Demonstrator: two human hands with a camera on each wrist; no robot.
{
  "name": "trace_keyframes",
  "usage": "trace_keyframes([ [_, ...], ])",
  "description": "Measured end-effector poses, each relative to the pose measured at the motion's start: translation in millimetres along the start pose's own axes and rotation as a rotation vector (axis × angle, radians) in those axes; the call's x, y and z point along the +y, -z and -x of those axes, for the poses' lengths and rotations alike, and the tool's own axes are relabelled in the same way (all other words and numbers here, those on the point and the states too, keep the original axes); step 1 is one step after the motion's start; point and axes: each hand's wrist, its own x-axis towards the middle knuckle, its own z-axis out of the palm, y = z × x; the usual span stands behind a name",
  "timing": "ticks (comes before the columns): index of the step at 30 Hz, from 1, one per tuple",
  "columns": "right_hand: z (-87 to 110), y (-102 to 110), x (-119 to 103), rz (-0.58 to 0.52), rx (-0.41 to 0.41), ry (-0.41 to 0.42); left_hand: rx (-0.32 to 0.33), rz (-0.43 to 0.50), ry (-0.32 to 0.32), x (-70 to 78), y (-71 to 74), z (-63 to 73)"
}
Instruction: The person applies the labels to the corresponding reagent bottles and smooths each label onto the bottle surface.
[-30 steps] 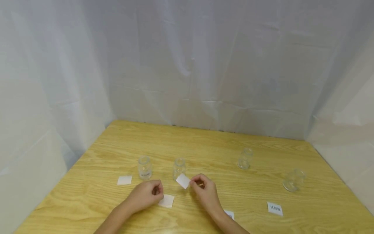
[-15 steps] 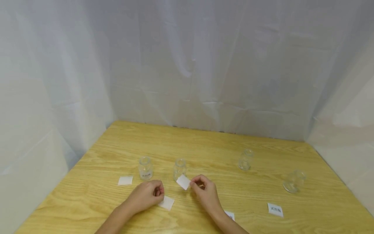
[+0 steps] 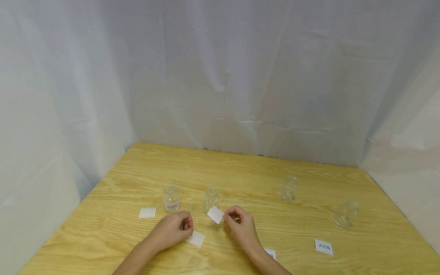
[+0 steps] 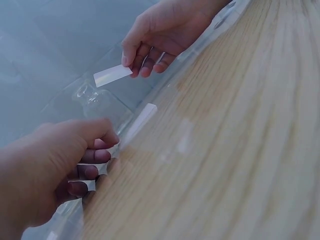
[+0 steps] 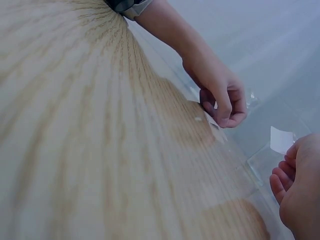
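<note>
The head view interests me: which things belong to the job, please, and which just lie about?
Likely the job:
white slip in right hand
second slip by left hand
jar just beyond

Likely lying about:
leftmost slip
two printed slips
lettered jar
two rightmost jars

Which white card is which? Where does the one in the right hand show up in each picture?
Head: card low, near the middle.
Left wrist: card above and left of centre.
Right wrist: card far right, slightly below mid-height.
Shared landmark: left hand, in all three.
</note>
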Motion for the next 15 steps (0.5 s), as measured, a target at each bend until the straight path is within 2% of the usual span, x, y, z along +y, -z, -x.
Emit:
trace_keyframes([
  [3,0.0,0,0,-0.006,-0.003,-0.005,0.022,0.028,0.011,1.0,-1.2,-0.8],
  [6,0.0,0,1,0.004,-0.006,-0.005,0.086,0.085,-0.005,4.1,-4.8,-2.1],
  [8,-0.1,1,2,0.016,-0.006,-0.002,0.17,0.136,-0.066,7.3,-9.0,-3.8],
  [11,-0.2,1,1,0.032,-0.007,0.001,0.316,0.188,-0.194,14.0,-16.4,-7.1],
  [13,-0.2,1,1,0.037,-0.009,0.001,0.408,0.187,-0.294,18.2,-21.8,-9.9],
  [15,-0.3,2,1,0.037,-0.013,0.003,0.461,0.17,-0.351,22.5,-26.0,-12.2],
])
